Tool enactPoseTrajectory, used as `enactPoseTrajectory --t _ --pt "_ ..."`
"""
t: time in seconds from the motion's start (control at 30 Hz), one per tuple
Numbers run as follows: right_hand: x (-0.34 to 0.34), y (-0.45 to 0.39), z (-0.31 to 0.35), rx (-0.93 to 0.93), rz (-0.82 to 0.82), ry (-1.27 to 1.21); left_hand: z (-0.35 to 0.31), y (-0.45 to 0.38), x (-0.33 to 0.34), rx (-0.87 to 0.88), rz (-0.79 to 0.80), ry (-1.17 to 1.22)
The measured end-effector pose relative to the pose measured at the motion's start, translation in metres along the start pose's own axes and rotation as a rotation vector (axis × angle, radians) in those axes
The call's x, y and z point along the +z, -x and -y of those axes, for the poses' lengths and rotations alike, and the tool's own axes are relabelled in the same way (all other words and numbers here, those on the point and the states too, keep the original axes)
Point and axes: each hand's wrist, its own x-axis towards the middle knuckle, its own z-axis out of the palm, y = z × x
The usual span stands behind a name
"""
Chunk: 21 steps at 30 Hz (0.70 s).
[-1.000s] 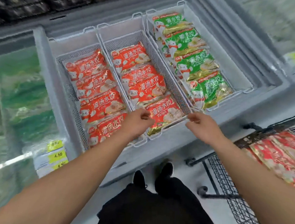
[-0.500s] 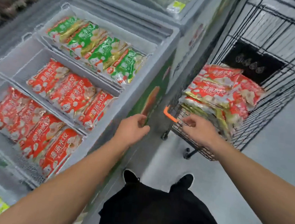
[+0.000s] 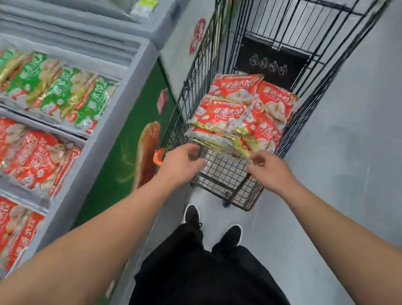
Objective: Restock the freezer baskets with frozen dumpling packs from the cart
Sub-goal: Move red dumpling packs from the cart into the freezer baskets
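Left hand [image 3: 182, 161] and right hand [image 3: 269, 168] hover loosely curled, apparently empty, near the dumpling packs [image 3: 224, 113] in the cart [image 3: 224, 178]. Packs: probably slick, lumpy, floppy film; grip both short edges.

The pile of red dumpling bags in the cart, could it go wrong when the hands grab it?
Maybe. The red packs are piled unevenly in the cart, top ones tilted, so pulling a lower one might make others slide. Both the left hand and right hand are empty and reaching in close to the wire, so fingers could catch. The foil bags look slick, so a loose grip may drop one.
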Motion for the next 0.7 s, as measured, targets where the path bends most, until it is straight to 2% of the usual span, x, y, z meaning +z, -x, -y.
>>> enactPoseTrajectory --t 0.3,0.5,0.7 --pt "-0.014 -0.068 -0.013 0.148 -0.062 -0.139 -0.037 -0.090 0.009 0.033 0.132 0.024" --pt "-0.013 -0.131 -0.009 0.321 -0.066 -0.258 -0.046 -0.176 0.005 0.058 0.226 0.008" --pt "-0.004 -0.206 -0.001 0.426 -0.042 -0.316 -0.039 -0.252 0.020 -0.037 0.286 0.115"
